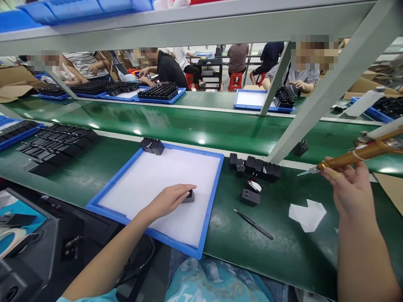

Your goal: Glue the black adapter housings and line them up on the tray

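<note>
On the white foam of the blue-rimmed tray (217,188), my left hand (171,199) curves over a small black plastic case (189,197), its fingers and thumb closed about it. The fingers hide most of that case. Off to the right, my right hand (351,180) grips an amber glue syringe (343,160) near its front end. The syringe's thin pale-blue tip points left above the green bench, touching nothing. A pair of dark tweezers (254,225) lies between tray and right arm. Just above it sit another black case (250,197) and a small white wired part (255,186).
Several black plug cases (258,165) stand along the bench's back edge, and two more (152,146) at the tray's far corner. Stacked black cases (59,144) fill the left side. White paper (307,214) lies at right. A slanted metal post (327,79) rises behind. People work across the belt.
</note>
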Demonstrator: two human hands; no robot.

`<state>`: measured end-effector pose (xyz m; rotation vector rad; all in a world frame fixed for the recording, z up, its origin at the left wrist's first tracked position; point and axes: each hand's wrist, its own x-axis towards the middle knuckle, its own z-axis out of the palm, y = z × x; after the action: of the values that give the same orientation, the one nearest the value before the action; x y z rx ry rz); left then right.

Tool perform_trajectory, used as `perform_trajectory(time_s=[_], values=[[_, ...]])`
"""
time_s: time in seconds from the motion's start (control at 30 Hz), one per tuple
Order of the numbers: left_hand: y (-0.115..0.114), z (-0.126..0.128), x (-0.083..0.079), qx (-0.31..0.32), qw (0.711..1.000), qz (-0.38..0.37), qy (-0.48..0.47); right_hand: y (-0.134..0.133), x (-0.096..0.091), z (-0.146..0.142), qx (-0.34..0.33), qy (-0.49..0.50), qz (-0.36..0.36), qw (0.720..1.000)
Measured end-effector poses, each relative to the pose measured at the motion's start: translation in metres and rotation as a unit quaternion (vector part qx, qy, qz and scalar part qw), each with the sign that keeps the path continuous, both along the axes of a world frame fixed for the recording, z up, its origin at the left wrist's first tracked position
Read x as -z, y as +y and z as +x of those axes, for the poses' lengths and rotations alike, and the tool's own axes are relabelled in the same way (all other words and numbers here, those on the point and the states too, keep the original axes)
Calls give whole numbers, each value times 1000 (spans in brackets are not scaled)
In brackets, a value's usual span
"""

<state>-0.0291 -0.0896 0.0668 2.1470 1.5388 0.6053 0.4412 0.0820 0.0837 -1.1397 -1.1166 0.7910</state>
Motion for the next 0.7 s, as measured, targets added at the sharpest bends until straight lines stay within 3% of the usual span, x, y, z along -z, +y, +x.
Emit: perform_trajectory(time_s=[0.4, 0.57, 0.63, 0.7], values=[[2, 3, 10, 63, 997, 35, 5, 2, 7, 7, 12, -5, 7, 1000], [-1, 2, 15, 6, 1000, 4, 19, 6, 10, 9, 6, 8, 9, 1000], [3, -1, 14, -53, 997, -27, -54, 8, 12, 11, 9, 8, 3, 1000], [13, -6, 11, -157, 968, -40, -190, 10, 13, 11, 11, 9, -1, 1000]])
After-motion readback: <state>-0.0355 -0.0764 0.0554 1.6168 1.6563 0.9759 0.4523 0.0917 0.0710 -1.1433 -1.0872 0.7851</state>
